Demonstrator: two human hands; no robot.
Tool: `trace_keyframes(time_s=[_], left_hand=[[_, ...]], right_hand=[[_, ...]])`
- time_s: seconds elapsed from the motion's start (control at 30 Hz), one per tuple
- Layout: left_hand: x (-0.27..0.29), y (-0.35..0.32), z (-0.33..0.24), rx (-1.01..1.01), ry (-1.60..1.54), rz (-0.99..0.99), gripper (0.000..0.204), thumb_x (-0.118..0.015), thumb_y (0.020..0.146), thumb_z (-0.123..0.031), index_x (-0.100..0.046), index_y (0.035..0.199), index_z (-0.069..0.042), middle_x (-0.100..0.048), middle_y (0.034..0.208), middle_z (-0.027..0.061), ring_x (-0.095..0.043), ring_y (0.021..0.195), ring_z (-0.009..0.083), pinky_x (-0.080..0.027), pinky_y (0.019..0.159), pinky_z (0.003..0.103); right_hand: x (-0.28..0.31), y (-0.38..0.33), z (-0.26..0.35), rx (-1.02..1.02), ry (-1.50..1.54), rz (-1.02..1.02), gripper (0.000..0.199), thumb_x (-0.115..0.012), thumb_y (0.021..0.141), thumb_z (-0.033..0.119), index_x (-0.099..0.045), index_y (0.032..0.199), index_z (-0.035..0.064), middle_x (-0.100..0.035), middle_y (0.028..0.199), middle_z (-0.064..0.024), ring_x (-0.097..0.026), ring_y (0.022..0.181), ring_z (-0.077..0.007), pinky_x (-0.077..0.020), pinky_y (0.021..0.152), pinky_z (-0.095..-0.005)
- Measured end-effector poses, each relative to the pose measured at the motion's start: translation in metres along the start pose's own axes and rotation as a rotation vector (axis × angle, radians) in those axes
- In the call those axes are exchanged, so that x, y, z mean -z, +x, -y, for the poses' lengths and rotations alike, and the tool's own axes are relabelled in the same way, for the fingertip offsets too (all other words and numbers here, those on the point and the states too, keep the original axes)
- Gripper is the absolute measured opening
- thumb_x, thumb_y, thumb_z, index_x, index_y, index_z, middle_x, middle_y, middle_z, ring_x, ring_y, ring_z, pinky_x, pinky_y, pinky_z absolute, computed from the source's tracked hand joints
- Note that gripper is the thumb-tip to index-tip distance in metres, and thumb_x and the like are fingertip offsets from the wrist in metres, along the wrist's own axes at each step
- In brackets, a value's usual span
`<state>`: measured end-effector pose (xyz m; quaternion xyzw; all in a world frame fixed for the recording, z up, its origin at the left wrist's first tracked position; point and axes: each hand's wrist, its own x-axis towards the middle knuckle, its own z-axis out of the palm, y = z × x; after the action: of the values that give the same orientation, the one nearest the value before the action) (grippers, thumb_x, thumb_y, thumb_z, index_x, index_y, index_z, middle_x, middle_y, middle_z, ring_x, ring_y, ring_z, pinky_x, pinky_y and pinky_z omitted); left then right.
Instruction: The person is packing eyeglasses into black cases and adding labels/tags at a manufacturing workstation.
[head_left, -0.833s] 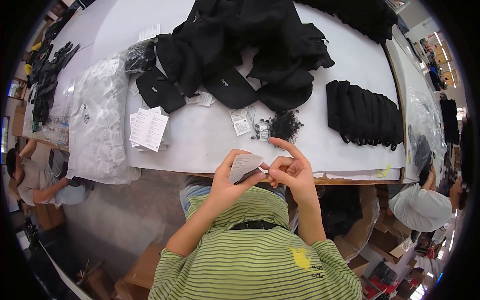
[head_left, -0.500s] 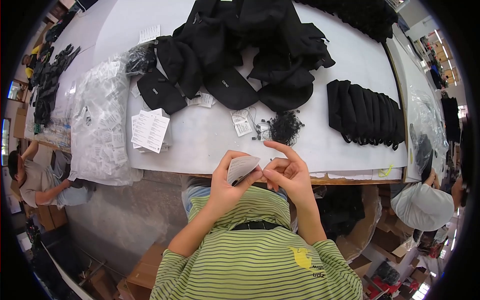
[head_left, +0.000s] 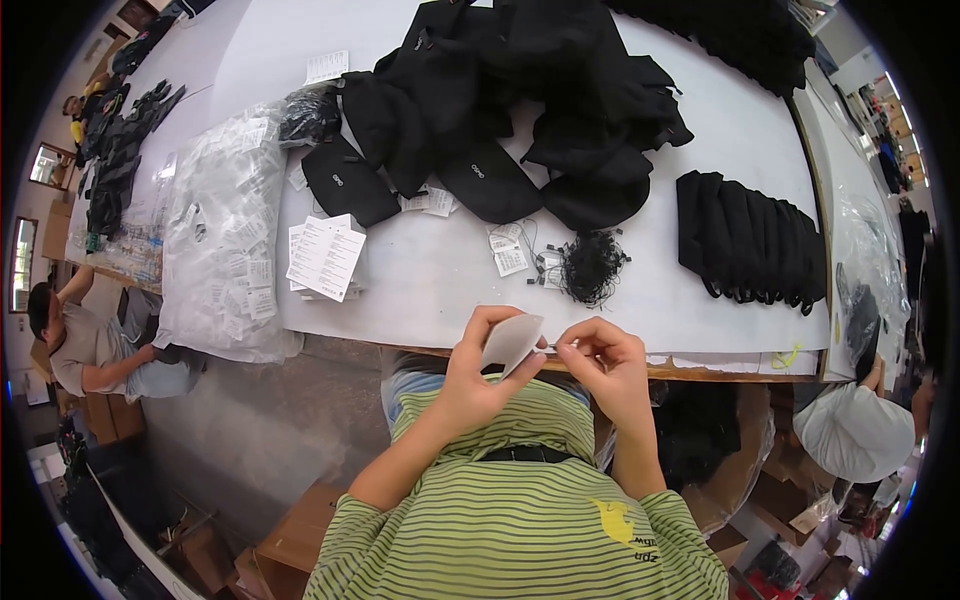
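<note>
Both hands met above the table edge (head_left: 700,368): the left hand (head_left: 480,365) pinched a pale card tag (head_left: 511,340), tilted up to the right. Just beside it, the right hand (head_left: 605,365) closed fingertips at the tag's right edge, nearer the black string bundle (head_left: 592,267).

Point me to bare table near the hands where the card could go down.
Barest patch: white table between the paper stack and the black string tangle, just ahead of the left hand holding the card. Another strip runs below the folded black row. Crowded: the black garment pile and the clear bag heap.
</note>
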<state>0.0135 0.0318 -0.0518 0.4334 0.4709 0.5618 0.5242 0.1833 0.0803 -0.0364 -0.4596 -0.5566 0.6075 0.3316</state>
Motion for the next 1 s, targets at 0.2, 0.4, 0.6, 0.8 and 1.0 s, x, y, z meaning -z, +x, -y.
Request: trace_keyframes(time_s=[0.2,0.4,0.6,0.8,1.0], left_hand=[[-0.002,-0.003,0.002,-0.14,0.176,-0.09,0.018,-0.068,0.08,0.001,-0.061,0.096,0.0,-0.064,0.087,0.0073,-0.061,0.079,0.0157,-0.048,0.07,0.027],[-0.002,-0.002,-0.004,-0.338,0.403,-0.181,0.018,-0.071,0.072,0.006,-0.068,0.089,-0.001,-0.063,0.079,0.008,-0.058,0.069,0.0196,-0.046,0.062,0.027],[0.003,0.0,-0.005,-0.396,0.458,-0.144,0.021,-0.072,0.072,0.004,-0.069,0.093,-0.001,-0.063,0.079,0.0079,-0.058,0.069,0.0202,-0.045,0.06,0.027],[0.021,0.003,-0.005,-0.026,-0.169,0.151,0.013,-0.062,0.089,-0.008,-0.069,0.094,0.002,-0.063,0.087,0.0075,-0.058,0.074,0.0153,-0.046,0.067,0.025],[0.023,0.002,-0.005,0.155,-0.046,0.255,0.009,-0.06,0.091,-0.005,-0.059,0.095,0.003,-0.058,0.089,0.0047,-0.056,0.084,0.011,-0.045,0.077,0.026]], right_hand=[[-0.013,-0.005,0.014,0.177,-0.14,-0.121,0.009,-0.072,0.077,0.001,-0.066,0.084,0.001,-0.039,0.056,0.0091,-0.029,0.05,0.0011,-0.0196,0.046,-0.0176],[-0.022,-0.005,0.01,0.377,-0.326,-0.268,0.013,-0.075,0.073,0.002,-0.067,0.084,0.0038,-0.041,0.053,0.0048,-0.03,0.046,-0.0022,-0.0213,0.043,-0.0201],[-0.024,-0.001,0.01,0.298,-0.187,-0.249,0.012,-0.074,0.076,0.002,-0.067,0.086,0.0033,-0.048,0.055,0.0046,-0.036,0.047,-0.0011,-0.0243,0.043,-0.0189],[-0.006,-0.005,0.004,0.151,-0.038,-0.025,0.009,-0.071,0.079,0.0,-0.066,0.086,0.0021,-0.059,0.063,0.0022,-0.044,0.052,-0.0015,-0.0322,0.05,-0.018],[-0.007,-0.003,0.004,0.14,-0.085,0.113,0.009,-0.072,0.08,0.005,-0.066,0.088,0.0033,-0.062,0.065,0.0018,-0.046,0.051,-0.0021,-0.0337,0.049,-0.0184]])
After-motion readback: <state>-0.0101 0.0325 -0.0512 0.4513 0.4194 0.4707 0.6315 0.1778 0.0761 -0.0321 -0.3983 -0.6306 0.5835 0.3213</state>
